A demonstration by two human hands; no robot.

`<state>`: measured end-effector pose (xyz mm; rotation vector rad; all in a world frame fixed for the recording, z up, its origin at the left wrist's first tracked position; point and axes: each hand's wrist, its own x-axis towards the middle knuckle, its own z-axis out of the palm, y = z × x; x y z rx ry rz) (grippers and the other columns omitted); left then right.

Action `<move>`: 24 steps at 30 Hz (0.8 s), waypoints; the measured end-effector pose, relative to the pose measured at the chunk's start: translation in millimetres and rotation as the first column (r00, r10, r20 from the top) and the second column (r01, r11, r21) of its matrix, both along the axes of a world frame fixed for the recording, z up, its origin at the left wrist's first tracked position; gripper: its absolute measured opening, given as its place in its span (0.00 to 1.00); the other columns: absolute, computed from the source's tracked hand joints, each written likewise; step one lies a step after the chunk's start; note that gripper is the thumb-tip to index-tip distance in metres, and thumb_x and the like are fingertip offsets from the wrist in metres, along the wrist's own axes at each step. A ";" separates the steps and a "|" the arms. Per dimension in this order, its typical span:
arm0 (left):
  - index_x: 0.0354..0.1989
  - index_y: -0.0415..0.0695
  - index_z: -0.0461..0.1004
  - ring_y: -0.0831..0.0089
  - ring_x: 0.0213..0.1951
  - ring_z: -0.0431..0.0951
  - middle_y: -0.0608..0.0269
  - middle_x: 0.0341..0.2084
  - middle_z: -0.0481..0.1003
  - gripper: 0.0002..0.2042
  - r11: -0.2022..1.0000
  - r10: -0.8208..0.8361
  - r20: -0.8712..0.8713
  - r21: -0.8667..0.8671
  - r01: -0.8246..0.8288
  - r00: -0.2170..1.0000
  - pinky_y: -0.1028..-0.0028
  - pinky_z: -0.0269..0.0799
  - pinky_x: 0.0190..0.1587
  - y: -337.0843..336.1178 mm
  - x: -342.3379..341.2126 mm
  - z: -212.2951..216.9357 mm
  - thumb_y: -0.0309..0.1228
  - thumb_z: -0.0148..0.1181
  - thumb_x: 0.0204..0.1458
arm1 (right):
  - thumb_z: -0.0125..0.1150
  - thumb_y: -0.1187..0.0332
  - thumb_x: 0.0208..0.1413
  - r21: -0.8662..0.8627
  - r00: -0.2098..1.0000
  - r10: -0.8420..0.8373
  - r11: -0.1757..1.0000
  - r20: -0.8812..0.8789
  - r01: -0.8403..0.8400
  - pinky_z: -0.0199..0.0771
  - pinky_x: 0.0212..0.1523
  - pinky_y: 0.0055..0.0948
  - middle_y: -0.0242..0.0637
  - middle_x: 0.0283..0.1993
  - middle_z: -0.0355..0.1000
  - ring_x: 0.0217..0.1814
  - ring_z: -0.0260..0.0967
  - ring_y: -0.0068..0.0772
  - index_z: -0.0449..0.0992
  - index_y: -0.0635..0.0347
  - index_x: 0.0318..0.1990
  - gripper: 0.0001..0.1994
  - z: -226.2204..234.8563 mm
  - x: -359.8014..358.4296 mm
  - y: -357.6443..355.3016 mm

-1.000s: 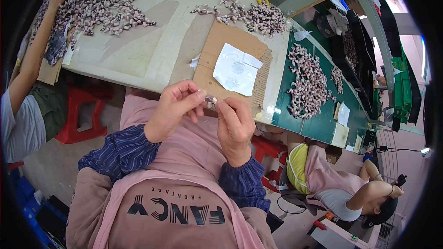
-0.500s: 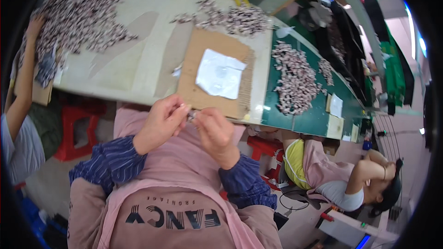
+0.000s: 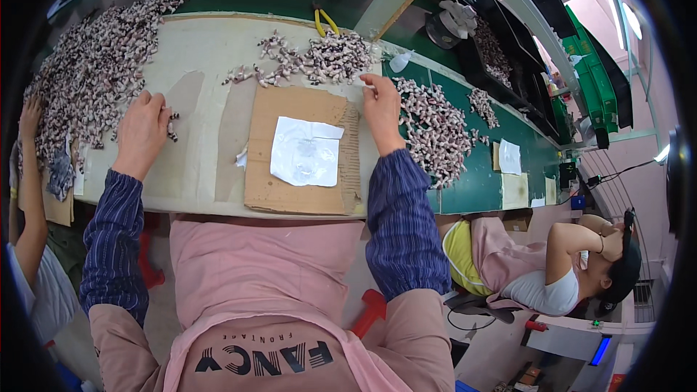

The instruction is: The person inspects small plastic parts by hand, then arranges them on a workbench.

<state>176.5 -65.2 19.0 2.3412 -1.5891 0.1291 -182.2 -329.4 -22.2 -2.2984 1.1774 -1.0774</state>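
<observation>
My left hand [image 3: 142, 131] lies palm down on the pale table top [image 3: 203, 174], fingers spread at the edge of a large heap of small purple-and-white parts [image 3: 94, 72]. A few loose parts [image 3: 173, 126] sit just beside its fingertips. My right hand [image 3: 382, 112] reaches forward at the far right corner of a brown cardboard sheet [image 3: 290, 189]. Its fingertips are pinched on a small pale part, between a middle heap of parts [image 3: 327, 58] and another heap [image 3: 432, 127] on the green surface.
A white sheet [image 3: 305, 151] lies on the cardboard. Yellow-handled pliers [image 3: 324, 22] lie behind the middle heap. A co-worker's arm [image 3: 27, 174] reaches into the left heap. Another person [image 3: 552, 261] sits at the right. A red stool [image 3: 370, 311] stands below.
My hands were together close to my chest, working one small part. They have spread apart and reached out onto the table, the left toward the left heap, the right toward the middle heap.
</observation>
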 end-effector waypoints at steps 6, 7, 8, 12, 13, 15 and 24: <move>0.36 0.40 0.75 0.51 0.45 0.74 0.51 0.36 0.74 0.06 0.954 -0.178 -0.071 -0.257 0.155 0.981 0.58 0.72 0.45 -27.8 -10.1 -9.3 0.23 0.61 0.50 | 0.57 0.80 0.50 -0.108 0.985 0.088 0.989 -0.145 -0.104 0.74 0.48 0.43 0.48 0.45 0.74 0.48 0.73 0.55 0.80 0.61 0.43 0.13 -9.3 16.8 -32.0; 0.36 0.40 0.75 0.51 0.44 0.74 0.51 0.36 0.74 0.05 0.941 -0.236 -0.100 -0.272 0.202 0.967 0.58 0.72 0.46 -37.5 -13.4 -14.8 0.24 0.61 0.51 | 0.59 0.79 0.51 -0.069 0.988 0.079 0.994 -0.133 -0.089 0.74 0.47 0.42 0.48 0.45 0.74 0.47 0.73 0.54 0.79 0.61 0.42 0.11 -9.2 14.9 -32.0; 0.37 0.39 0.75 0.50 0.44 0.75 0.51 0.37 0.74 0.05 0.939 -0.259 -0.145 -0.272 0.213 0.955 0.59 0.71 0.46 -49.1 -19.8 -15.8 0.24 0.60 0.52 | 0.60 0.77 0.52 -0.116 0.989 0.080 0.989 -0.122 -0.094 0.74 0.45 0.42 0.47 0.44 0.74 0.46 0.73 0.54 0.79 0.61 0.42 0.09 -8.2 9.9 -29.1; 0.37 0.40 0.76 0.51 0.42 0.75 0.51 0.35 0.75 0.04 0.939 -0.262 -0.263 -0.292 0.183 0.928 0.58 0.72 0.47 -96.4 -35.8 -19.8 0.25 0.57 0.55 | 0.62 0.74 0.56 -0.095 0.992 0.044 0.994 -0.115 -0.055 0.75 0.38 0.37 0.47 0.40 0.75 0.36 0.76 0.46 0.78 0.63 0.42 0.07 -0.8 -0.5 -9.5; 0.37 0.40 0.76 0.51 0.42 0.75 0.51 0.35 0.75 0.04 0.940 -0.257 -0.268 -0.293 0.176 0.928 0.58 0.72 0.47 -104.5 -34.8 -23.3 0.25 0.57 0.55 | 0.62 0.74 0.57 0.056 0.997 -0.015 0.998 -0.076 0.019 0.75 0.34 0.34 0.45 0.36 0.76 0.32 0.76 0.40 0.77 0.64 0.42 0.07 5.2 -0.4 -1.0; 0.38 0.40 0.77 0.50 0.44 0.76 0.51 0.35 0.75 0.05 0.908 -0.311 -0.213 -0.354 0.223 0.926 0.57 0.72 0.47 -121.2 -39.1 -27.2 0.26 0.58 0.56 | 0.61 0.74 0.58 0.198 0.994 -0.095 0.975 -0.058 0.104 0.74 0.31 0.31 0.43 0.32 0.76 0.28 0.76 0.34 0.77 0.65 0.43 0.07 9.4 -4.9 11.3; 0.41 0.42 0.74 0.49 0.36 0.78 0.50 0.34 0.77 0.08 0.962 -0.267 -0.323 -0.151 0.229 0.908 0.57 0.73 0.39 -103.2 -40.0 -33.6 0.28 0.61 0.54 | 0.59 0.79 0.61 0.463 0.949 0.015 0.870 0.314 -0.167 0.70 0.31 0.18 0.29 0.32 0.73 0.30 0.68 0.17 0.76 0.71 0.47 0.09 28.9 -17.7 102.2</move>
